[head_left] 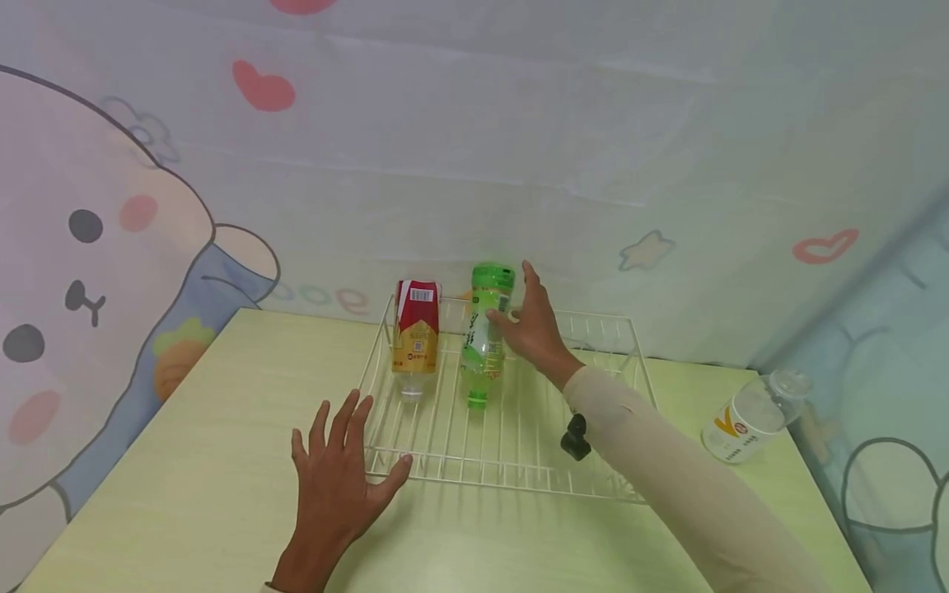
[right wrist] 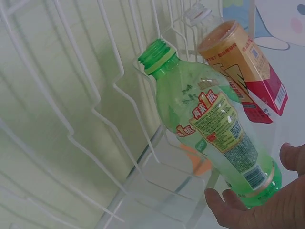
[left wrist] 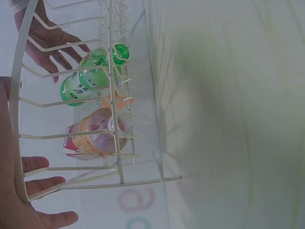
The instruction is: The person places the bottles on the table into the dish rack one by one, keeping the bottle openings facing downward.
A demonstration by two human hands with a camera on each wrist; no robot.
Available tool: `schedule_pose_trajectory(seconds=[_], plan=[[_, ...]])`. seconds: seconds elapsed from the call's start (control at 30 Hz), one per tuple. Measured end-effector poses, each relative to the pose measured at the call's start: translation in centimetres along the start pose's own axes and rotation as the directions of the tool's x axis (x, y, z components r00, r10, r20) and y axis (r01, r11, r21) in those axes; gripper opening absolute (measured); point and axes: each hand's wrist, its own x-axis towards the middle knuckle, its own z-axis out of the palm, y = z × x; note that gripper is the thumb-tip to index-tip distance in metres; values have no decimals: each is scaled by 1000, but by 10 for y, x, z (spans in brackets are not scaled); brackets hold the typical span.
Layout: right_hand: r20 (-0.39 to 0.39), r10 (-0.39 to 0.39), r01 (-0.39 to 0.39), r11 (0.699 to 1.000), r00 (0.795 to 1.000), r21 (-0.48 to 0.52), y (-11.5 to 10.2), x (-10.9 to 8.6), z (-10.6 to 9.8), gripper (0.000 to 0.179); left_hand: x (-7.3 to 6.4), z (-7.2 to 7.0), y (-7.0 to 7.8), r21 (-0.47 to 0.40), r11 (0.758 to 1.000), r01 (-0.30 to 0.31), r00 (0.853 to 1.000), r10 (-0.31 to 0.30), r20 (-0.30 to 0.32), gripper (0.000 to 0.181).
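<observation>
A white wire rack (head_left: 511,486) stands on the table. Inside it, a green plastic bottle (head_left: 482,338) leans neck down, its base toward the back. My right hand (head_left: 535,329) is at the bottle's base end with fingers extended, the thumb overlapping its side in the head view. In the right wrist view, fingers (right wrist: 226,202) lie beside the base of the bottle (right wrist: 214,124). Left of it, a clear bottle with a red and gold wrapper (head_left: 417,329) also leans neck down. My left hand (head_left: 337,478) spreads its fingers at the rack's front left corner.
A clear jar with a white label (head_left: 749,416) sits on the table (head_left: 200,461) to the right of the rack. Behind the table hangs a printed cloth backdrop (head_left: 460,148). A small black object (head_left: 575,438) shows by the right sleeve (head_left: 667,478).
</observation>
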Motion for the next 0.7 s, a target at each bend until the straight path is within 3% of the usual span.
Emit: schedule_pose_trajectory(seconds=[0.7], plan=[[-33,1,-1,1000,999,11,0,-13,-29,89,0,1,-1,-14,1000,-8,1000,8,-11,85]])
